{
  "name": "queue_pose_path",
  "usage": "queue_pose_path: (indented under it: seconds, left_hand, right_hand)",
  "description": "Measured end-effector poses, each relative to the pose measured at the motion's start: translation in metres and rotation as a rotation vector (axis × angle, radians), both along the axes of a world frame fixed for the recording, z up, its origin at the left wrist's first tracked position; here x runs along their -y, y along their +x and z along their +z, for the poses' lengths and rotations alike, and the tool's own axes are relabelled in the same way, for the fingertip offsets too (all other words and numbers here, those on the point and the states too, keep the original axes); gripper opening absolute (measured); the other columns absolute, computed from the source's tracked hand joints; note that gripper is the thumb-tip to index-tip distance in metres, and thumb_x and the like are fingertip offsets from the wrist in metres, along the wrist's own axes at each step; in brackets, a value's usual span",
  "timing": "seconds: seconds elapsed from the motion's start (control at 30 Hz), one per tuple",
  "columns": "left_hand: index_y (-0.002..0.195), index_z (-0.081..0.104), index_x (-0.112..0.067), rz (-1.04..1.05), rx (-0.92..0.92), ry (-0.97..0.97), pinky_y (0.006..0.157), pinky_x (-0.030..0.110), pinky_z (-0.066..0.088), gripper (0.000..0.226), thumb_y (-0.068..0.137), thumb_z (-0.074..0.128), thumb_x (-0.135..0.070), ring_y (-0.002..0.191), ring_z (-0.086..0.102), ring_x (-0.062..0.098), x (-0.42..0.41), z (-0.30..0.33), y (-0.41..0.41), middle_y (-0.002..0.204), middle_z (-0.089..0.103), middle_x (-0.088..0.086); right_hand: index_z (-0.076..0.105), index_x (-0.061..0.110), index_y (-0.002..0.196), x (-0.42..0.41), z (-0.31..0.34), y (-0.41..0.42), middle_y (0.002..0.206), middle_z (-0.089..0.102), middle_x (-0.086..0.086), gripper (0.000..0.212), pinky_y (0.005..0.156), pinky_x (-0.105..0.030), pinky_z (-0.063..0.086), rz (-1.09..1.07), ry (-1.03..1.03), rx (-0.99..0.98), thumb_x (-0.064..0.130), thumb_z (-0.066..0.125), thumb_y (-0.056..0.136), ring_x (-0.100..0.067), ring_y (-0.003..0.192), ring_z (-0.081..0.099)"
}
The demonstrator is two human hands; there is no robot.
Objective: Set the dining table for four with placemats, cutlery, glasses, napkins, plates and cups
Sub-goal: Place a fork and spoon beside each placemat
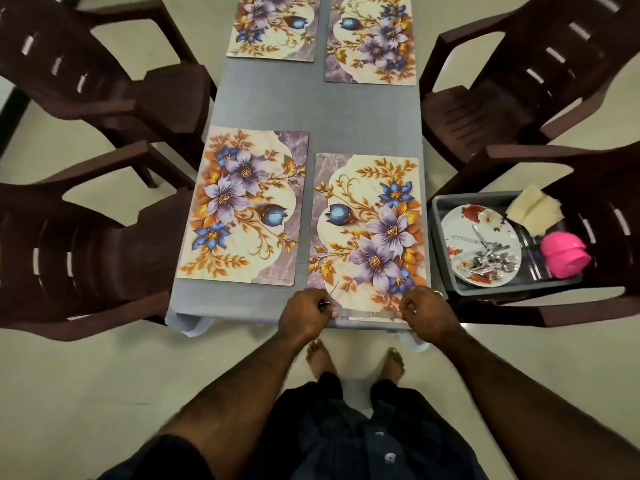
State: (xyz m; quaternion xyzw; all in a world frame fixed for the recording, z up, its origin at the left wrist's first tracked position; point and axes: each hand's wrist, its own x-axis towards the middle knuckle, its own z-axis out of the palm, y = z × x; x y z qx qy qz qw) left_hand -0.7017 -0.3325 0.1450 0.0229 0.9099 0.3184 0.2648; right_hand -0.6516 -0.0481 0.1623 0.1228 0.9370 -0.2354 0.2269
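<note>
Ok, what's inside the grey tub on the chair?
In the grey tub: floral plates with cutlery on top, pink cups, folded cream napkins. How many plates are stacked is hidden.

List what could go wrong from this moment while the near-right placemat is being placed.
1. Both hands, left and right, grip the near-right placemat at the table's near edge; released there, it may overhang and slip off.
2. The cutlery lies loose on the plates in a grey tub on a chair; lifting plates could spill it.
</note>
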Motion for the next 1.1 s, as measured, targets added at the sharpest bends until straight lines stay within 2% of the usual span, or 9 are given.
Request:
queue_pose_path:
  seconds: [0.23,0.3,0.37,0.47,0.57,0.67,0.77,0.9,1.1]
  left_hand:
    - [0.097,0.067,-0.024,0.112,0.105,0.072,0.073,0.030,0.055,0.018,0.091,0.079,-0.036,0.084,0.066,0.015,-0.004,0.005,-0.005,0.093,0.072,-0.003]
    - [0.105,0.066,-0.017,0.293,0.217,0.279,0.065,0.028,0.055,0.015,0.101,0.069,-0.031,0.079,0.069,0.017,-0.003,0.014,-0.014,0.095,0.072,0.002]
    - [0.116,0.068,-0.004,0.508,0.453,0.578,0.057,0.026,0.055,0.019,0.109,0.055,-0.015,0.069,0.069,0.015,-0.006,0.030,-0.024,0.097,0.074,0.012]
    - [0.113,0.068,0.006,0.661,0.610,0.926,0.069,0.032,0.064,0.022,0.109,0.049,-0.006,0.078,0.074,0.025,-0.015,0.050,-0.040,0.097,0.075,0.022]
    - [0.111,0.070,0.005,0.784,0.646,1.099,0.079,0.041,0.066,0.024,0.106,0.058,-0.014,0.089,0.077,0.032,-0.032,0.063,-0.059,0.101,0.075,0.023]
    - [0.108,0.079,-0.006,0.807,0.527,0.985,0.074,0.037,0.060,0.027,0.099,0.070,-0.030,0.078,0.070,0.022,-0.052,0.071,-0.074,0.090,0.074,0.008]
    - [0.095,0.085,-0.020,0.785,0.372,0.771,0.055,0.026,0.033,0.024,0.096,0.074,-0.042,0.058,0.041,0.011,-0.073,0.073,-0.088,0.067,0.059,-0.007]
    - [0.089,0.085,-0.018,0.917,0.326,0.737,0.052,0.026,0.023,0.024,0.090,0.082,-0.042,0.050,0.029,0.013,-0.098,0.078,-0.103,0.062,0.045,0.000]
    - [0.100,0.074,-0.001,0.848,0.220,0.553,0.042,0.019,0.027,0.014,0.094,0.075,-0.013,0.037,0.036,0.010,-0.119,0.097,-0.122,0.079,0.074,0.016]
  right_hand:
    - [0.067,0.024,0.076,0.000,0.002,-0.005,0.089,0.063,0.002,0.013,0.071,-0.029,0.046,-0.043,-0.050,0.056,0.034,0.073,0.083,-0.022,0.085,0.063]
    - [0.068,0.017,0.075,0.001,0.007,-0.009,0.085,0.066,-0.001,0.020,0.071,-0.032,0.051,-0.153,-0.108,-0.023,0.037,0.065,0.079,-0.023,0.080,0.064]
    - [0.071,0.016,0.077,0.003,0.016,-0.017,0.083,0.070,-0.001,0.014,0.073,-0.034,0.052,-0.245,-0.160,-0.071,0.028,0.069,0.084,-0.022,0.079,0.065]
    - [0.074,0.019,0.078,0.007,0.027,-0.033,0.078,0.074,0.003,0.009,0.076,-0.032,0.053,-0.318,-0.288,-0.060,0.019,0.078,0.086,-0.019,0.079,0.069]
    - [0.077,0.016,0.082,0.012,0.037,-0.052,0.078,0.076,-0.001,0.011,0.078,-0.034,0.056,-0.341,-0.483,-0.004,0.021,0.078,0.091,-0.020,0.079,0.071]
    - [0.076,0.013,0.090,0.021,0.050,-0.067,0.085,0.078,-0.007,0.017,0.073,-0.039,0.058,-0.368,-0.676,0.055,0.027,0.072,0.099,-0.019,0.074,0.070]
    - [0.076,0.013,0.100,0.024,0.059,-0.077,0.094,0.080,-0.007,0.024,0.069,-0.035,0.055,-0.311,-0.849,0.204,0.036,0.071,0.099,-0.019,0.079,0.073]
    - [0.076,0.013,0.097,0.010,0.057,-0.089,0.089,0.080,-0.004,0.009,0.061,-0.026,0.054,-0.164,-0.834,0.211,0.021,0.078,0.094,-0.016,0.074,0.073]
    - [0.076,0.014,0.088,-0.042,0.042,-0.123,0.077,0.074,-0.001,0.011,0.057,-0.026,0.053,-0.201,-0.818,0.124,0.005,0.075,0.093,-0.009,0.061,0.065]
